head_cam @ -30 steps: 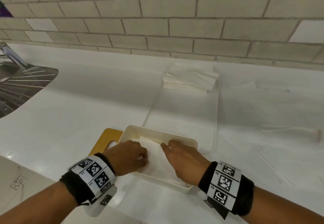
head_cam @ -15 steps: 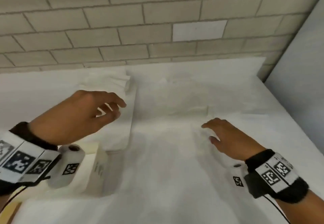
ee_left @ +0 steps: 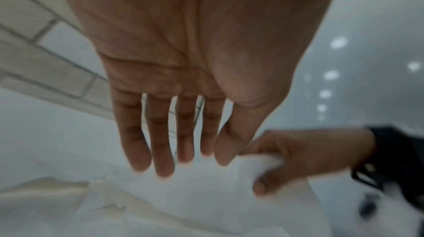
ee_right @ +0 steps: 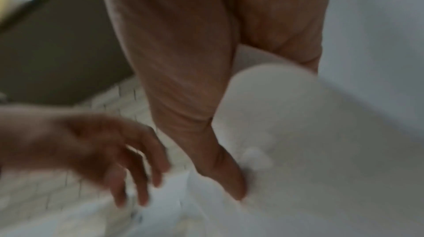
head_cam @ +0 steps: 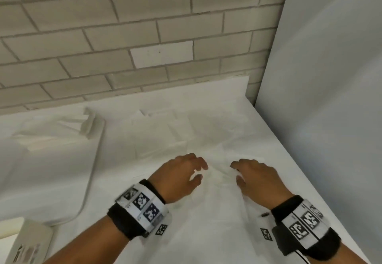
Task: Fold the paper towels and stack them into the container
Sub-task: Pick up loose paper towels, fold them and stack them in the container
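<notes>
Two hands work at lower centre of the head view. One loose paper towel (head_cam: 219, 183) lies there, bunched up between them on the white counter (head_cam: 289, 160). The right hand (head_cam: 258, 179) pinches its raised edge between thumb and curled fingers. The left hand (head_cam: 179, 176) hovers just beside it with its fingers spread and nearly straight, holding nothing (the left wrist view shows this plainly). One stack of folded towels (head_cam: 62, 131) sits on one white board (head_cam: 91, 181) at middle left. One container (head_cam: 31, 241) shows only as a corner at lower left; its inside is out of sight. Half a second ago the hands were wide apart and both empty; now they have closed in on the towel, and the right has taken hold.
</notes>
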Available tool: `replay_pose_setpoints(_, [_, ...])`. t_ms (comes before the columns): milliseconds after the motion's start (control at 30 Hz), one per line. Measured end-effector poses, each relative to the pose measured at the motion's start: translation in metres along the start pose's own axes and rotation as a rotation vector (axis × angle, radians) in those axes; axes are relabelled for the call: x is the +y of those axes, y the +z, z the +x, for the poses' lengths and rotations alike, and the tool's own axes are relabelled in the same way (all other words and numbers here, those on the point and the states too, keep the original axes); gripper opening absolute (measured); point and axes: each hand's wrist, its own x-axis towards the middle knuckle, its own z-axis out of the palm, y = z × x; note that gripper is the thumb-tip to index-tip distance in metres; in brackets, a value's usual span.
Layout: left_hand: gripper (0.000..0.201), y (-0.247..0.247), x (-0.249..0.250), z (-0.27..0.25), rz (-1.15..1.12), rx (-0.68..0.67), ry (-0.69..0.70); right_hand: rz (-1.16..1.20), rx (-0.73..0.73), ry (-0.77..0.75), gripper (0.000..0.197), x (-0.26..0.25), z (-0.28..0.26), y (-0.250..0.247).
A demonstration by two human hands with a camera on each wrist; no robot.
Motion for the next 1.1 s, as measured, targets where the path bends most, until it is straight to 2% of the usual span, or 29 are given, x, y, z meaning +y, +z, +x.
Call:
replay_pose_setpoints(133, [0.063,0.016,0.026,0.013,0.144,0.191,0.214,0.048,0.185,-0.181,0.027,-0.005,-0.01,-0.033])
replay_pose_setpoints(200, [0.06,0.017,0.04,0.027,0.139,0.286,0.242,0.102,0.221,-0.291,0.02,-0.01,-0.009,-0.04])
replay_pose_setpoints(233, [0.05,0.015,0.045,0.032,0.126,0.328,0.244,0.12,0.263,-0.328,0.02,-0.011,-0.007,-0.042])
replay_pose_setpoints(300, [0.026,0.006,0.044,0.036,0.137,0.396,0.186,0.214,0.358,-0.324,0.022,-0.011,-0.002,-0.045])
replay_pose_setpoints(367, [0.02,-0.007,0.027,0.032,0.064,0.376,-0.003,0.35,0.487,-0.28,0.03,-0.007,0.002,-0.042])
replay_pose_setpoints(400, [0.019,-0.014,0.016,0.027,-0.054,0.365,-0.106,0.383,0.492,-0.257,0.035,-0.007,0.0,-0.037])
replay_pose_setpoints(433, [0.017,-0.019,0.002,0.023,-0.226,0.363,-0.205,0.375,0.414,-0.242,0.038,-0.01,-0.002,-0.03])
replay_pose_setpoints(500, [0.016,-0.025,-0.024,0.012,-0.636,0.431,-0.413,0.239,0.087,-0.274,0.041,-0.019,-0.007,-0.007])
replay_pose_setpoints(567, [0.025,-0.021,-0.045,0.001,-0.985,0.509,-0.565,0.09,-0.194,-0.337,0.048,-0.026,-0.011,0.022])
replay_pose_setpoints(633, [0.036,-0.014,-0.056,-0.009,-1.156,0.538,-0.634,0.041,-0.289,-0.351,0.049,-0.029,-0.011,0.041])
replay_pose_setpoints(700, [0.034,-0.007,-0.059,-0.017,-1.248,0.528,-0.652,0.042,-0.253,-0.34,0.037,-0.03,-0.011,0.047])
replay_pose_setpoints(767, [0.023,-0.002,-0.059,-0.023,-1.243,0.524,-0.613,0.018,-0.222,-0.346,0.022,-0.031,-0.011,0.049])
replay_pose_setpoints(833, [0.014,-0.001,-0.056,-0.029,-1.095,0.547,-0.537,0.073,-0.231,-0.345,0.019,-0.028,-0.011,0.045])
replay_pose_setpoints(900, [0.015,-0.008,-0.05,-0.036,-0.95,0.581,-0.443,0.292,-0.254,-0.306,0.015,-0.023,-0.011,0.028])
replay_pose_setpoints(933, [0.018,-0.013,-0.049,-0.04,-0.921,0.584,-0.365,0.438,-0.241,-0.285,0.015,-0.022,-0.011,0.016])
replay_pose_setpoints(1000, [0.013,-0.026,-0.045,-0.048,-0.927,0.516,-0.112,0.706,-0.138,-0.22,0.02,-0.021,-0.009,-0.014])
replay_pose_setpoints(1067, [0.002,-0.038,-0.035,-0.055,-0.856,0.359,0.15,0.905,-0.093,-0.173,0.022,-0.026,-0.008,-0.041])
replay_pose_setpoints(1100, [0.003,-0.041,-0.028,-0.056,-0.792,0.27,0.245,0.956,-0.107,-0.21,0.019,-0.03,-0.007,-0.051])
